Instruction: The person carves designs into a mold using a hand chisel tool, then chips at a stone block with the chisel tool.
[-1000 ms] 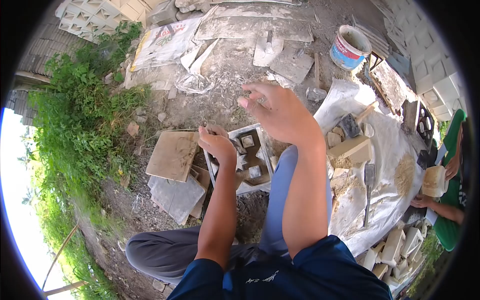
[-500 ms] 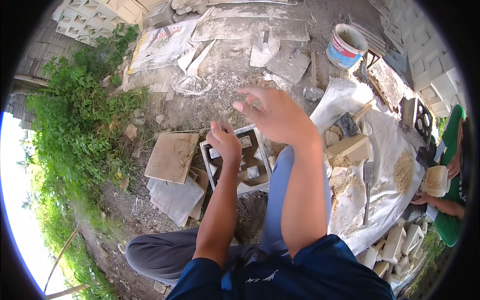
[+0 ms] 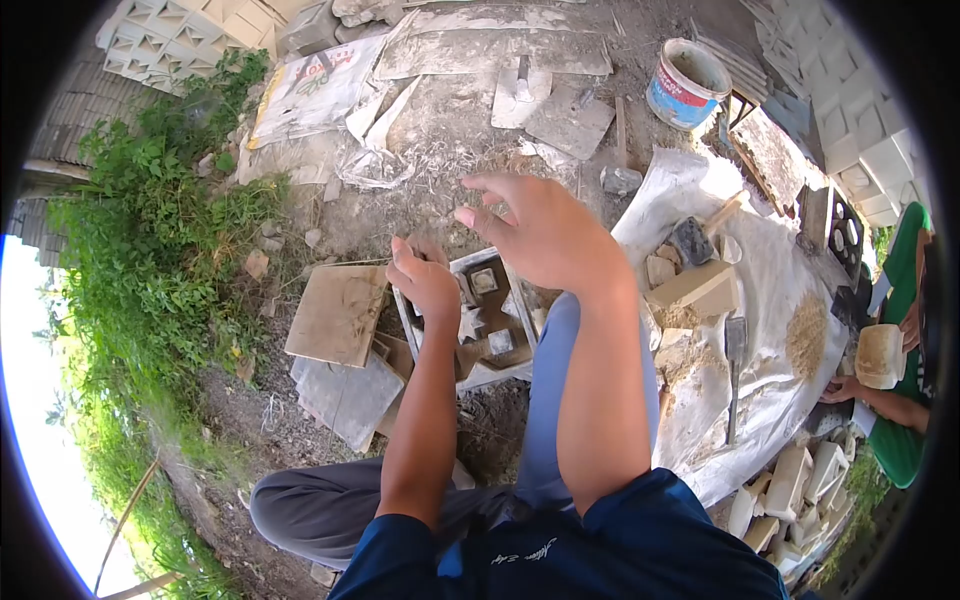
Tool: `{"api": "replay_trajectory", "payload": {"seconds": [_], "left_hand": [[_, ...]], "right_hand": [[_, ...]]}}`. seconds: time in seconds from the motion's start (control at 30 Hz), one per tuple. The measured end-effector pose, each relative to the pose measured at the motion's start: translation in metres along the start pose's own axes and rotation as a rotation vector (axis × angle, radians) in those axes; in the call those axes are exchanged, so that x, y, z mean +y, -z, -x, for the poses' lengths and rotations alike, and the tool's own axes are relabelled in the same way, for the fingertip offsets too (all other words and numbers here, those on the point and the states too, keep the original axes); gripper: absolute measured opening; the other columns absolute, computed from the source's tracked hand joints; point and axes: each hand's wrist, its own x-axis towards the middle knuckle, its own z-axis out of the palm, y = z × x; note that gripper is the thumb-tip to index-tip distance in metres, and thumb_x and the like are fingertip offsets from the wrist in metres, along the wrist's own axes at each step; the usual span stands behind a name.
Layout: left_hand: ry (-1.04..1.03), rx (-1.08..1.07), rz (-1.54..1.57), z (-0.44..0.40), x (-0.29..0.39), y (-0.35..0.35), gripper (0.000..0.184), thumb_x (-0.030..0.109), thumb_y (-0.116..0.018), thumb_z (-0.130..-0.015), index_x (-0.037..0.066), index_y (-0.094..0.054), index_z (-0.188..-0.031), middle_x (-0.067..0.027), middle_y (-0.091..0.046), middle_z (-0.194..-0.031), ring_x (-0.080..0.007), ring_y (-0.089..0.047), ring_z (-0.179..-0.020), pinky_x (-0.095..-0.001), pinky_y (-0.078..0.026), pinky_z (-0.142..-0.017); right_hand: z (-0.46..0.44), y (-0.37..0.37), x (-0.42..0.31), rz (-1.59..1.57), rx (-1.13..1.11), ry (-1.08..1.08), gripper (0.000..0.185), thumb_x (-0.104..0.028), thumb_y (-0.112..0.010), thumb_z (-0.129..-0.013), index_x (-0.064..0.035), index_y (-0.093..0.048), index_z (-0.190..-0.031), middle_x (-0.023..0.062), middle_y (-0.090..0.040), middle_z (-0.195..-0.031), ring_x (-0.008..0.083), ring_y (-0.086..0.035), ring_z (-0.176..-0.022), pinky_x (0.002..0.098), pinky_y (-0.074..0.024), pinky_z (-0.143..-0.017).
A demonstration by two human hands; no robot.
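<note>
My right hand (image 3: 555,235) hovers above the ground, thumb apart from its stretched fingers, with nothing in it. Lower and to the left, my left hand (image 3: 425,282) is raised over the left edge of a rectangular mould frame (image 3: 497,374), its fingers loosely bent and apart, also holding nothing. Inside the frame sit several small raised blocks, one of them a pale square block (image 3: 501,342). My left hand and forearm hide the frame's left part. Square boards (image 3: 338,315) lie stacked just left of the frame.
To the right, a white sheet (image 3: 770,270) carries a hammer (image 3: 736,375), a pale block (image 3: 695,292) and sand (image 3: 806,338). A paint bucket (image 3: 688,84) and a trowel (image 3: 522,80) are farther off. At far right another person's hand (image 3: 910,328) holds a block (image 3: 880,357).
My left hand has shifted slightly left, uncovering more of the mould frame's inside. The right hand keeps nearly the same pose. The whole view has shifted a little.
</note>
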Motion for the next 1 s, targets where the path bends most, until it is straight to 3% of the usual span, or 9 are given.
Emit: {"api": "replay_trajectory", "payload": {"seconds": [0.1,0.43,0.53,0.7,0.77,0.83,0.9,0.93,1.0], "left_hand": [[-0.115,-0.215,0.042,0.015,-0.003,0.021,0.053,0.038,-0.036,-0.104,0.009,-0.031,-0.060,0.0005,-0.033,-0.055,-0.0105,-0.029,-0.050,-0.0293,-0.021,-0.047],[0.037,0.129,0.089,0.000,0.004,0.003,0.058,0.042,-0.034,-0.104,0.011,-0.024,-0.056,0.0001,-0.028,-0.049,-0.0116,-0.025,-0.045,-0.0300,-0.017,-0.045],[-0.161,-0.359,0.212,0.004,-0.004,0.032,0.049,0.043,-0.039,-0.104,0.007,-0.039,-0.072,-0.0061,-0.043,-0.059,-0.0133,-0.033,-0.049,-0.0292,-0.026,-0.046],[0.055,0.129,0.136,0.002,0.013,-0.004,0.053,0.038,-0.032,-0.103,0.010,-0.030,-0.058,-0.0016,-0.029,-0.049,-0.0122,-0.028,-0.046,-0.0296,-0.020,-0.045],[-0.150,-0.144,0.155,0.014,0.012,0.005,0.052,0.038,-0.032,-0.103,0.014,-0.027,-0.057,0.0005,-0.027,-0.047,-0.0128,-0.021,-0.042,-0.0308,-0.014,-0.042],[-0.110,0.048,-0.018,0.016,0.012,-0.007,0.053,0.039,-0.031,-0.103,0.014,-0.028,-0.057,0.0011,-0.026,-0.047,-0.0116,-0.020,-0.042,-0.0305,-0.012,-0.043],[0.076,0.043,0.133,0.010,0.023,-0.008,0.052,0.037,-0.034,-0.103,0.011,-0.026,-0.058,-0.0004,-0.029,-0.050,-0.0123,-0.025,-0.046,-0.0300,-0.018,-0.046],[-0.039,-0.150,0.163,0.018,0.029,0.004,0.053,0.037,-0.034,-0.104,0.011,-0.027,-0.058,-0.0007,-0.029,-0.051,-0.0128,-0.026,-0.046,-0.0306,-0.019,-0.047],[-0.043,-0.109,0.098,0.014,0.001,0.003,0.053,0.038,-0.034,-0.103,0.012,-0.027,-0.057,0.0000,-0.028,-0.049,-0.0123,-0.024,-0.044,-0.0303,-0.017,-0.045]], "right_hand": [[0.009,0.000,0.006,0.054,0.022,0.009,0.049,-0.040,-0.066,-0.096,-0.0070,-0.065,-0.132,0.0216,-0.072,-0.113,0.0355,-0.071,-0.093,0.0425,-0.0539,-0.083],[0.005,-0.002,-0.002,0.034,0.048,0.066,0.046,-0.035,-0.066,-0.095,-0.0012,-0.066,-0.127,0.0269,-0.071,-0.104,0.0412,-0.069,-0.099,0.0467,-0.0528,-0.091],[0.002,0.004,0.001,0.025,0.038,0.038,0.046,-0.035,-0.066,-0.095,-0.0012,-0.066,-0.127,0.0268,-0.071,-0.105,0.0409,-0.069,-0.100,0.0467,-0.0527,-0.091],[0.003,0.007,-0.008,0.005,-0.023,-0.071,0.047,-0.035,-0.066,-0.095,-0.0004,-0.067,-0.126,0.0264,-0.070,-0.111,0.0402,-0.068,-0.105,0.0465,-0.0526,-0.092],[0.007,0.000,0.004,0.007,0.049,0.067,0.047,-0.035,-0.066,-0.095,0.0001,-0.066,-0.126,0.0268,-0.070,-0.111,0.0401,-0.067,-0.107,0.0462,-0.0525,-0.093],[0.007,-0.005,0.008,0.003,0.046,0.058,0.047,-0.036,-0.066,-0.095,-0.0007,-0.067,-0.126,0.0266,-0.070,-0.112,0.0401,-0.067,-0.107,0.0458,-0.0525,-0.094],[0.000,-0.001,0.005,0.011,0.063,0.068,0.046,-0.036,-0.066,-0.095,-0.0014,-0.067,-0.126,0.0264,-0.070,-0.112,0.0401,-0.067,-0.108,0.0455,-0.0525,-0.094],[0.005,0.000,0.003,0.012,0.067,0.064,0.046,-0.036,-0.066,-0.095,-0.0014,-0.067,-0.126,0.0260,-0.070,-0.111,0.0406,-0.067,-0.107,0.0459,-0.0526,-0.093],[0.010,0.001,0.006,0.007,0.068,0.036,0.046,-0.036,-0.066,-0.096,-0.0014,-0.067,-0.126,0.0256,-0.071,-0.110,0.0410,-0.067,-0.106,0.0463,-0.0527,-0.093]]}}
